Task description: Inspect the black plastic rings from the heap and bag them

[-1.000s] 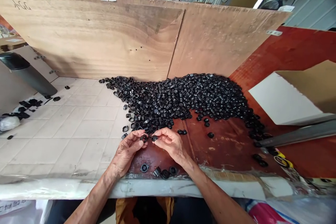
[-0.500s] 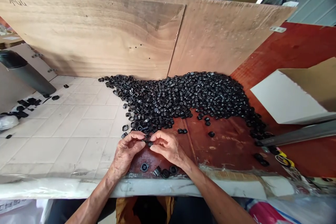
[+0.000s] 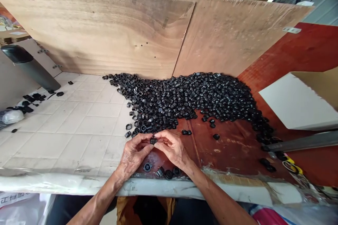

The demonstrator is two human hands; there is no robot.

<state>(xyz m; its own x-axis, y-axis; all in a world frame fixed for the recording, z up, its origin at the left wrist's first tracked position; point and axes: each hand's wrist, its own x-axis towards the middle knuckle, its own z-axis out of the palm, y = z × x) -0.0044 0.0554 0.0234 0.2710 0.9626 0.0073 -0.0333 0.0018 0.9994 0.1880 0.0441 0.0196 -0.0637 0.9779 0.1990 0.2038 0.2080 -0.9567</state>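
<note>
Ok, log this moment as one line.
left hand: holding black piece | right hand: holding same piece | black heap: beyond both hands | loose parts: near table edge

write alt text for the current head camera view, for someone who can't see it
A person's left hand and right hand hold a small black part between their fingertips at the near side of a table. Beyond them, a big pile of black parts lies against a wooden board. A white box is at the right.

two hands, one white box, perhaps hundreds of black parts.
</note>
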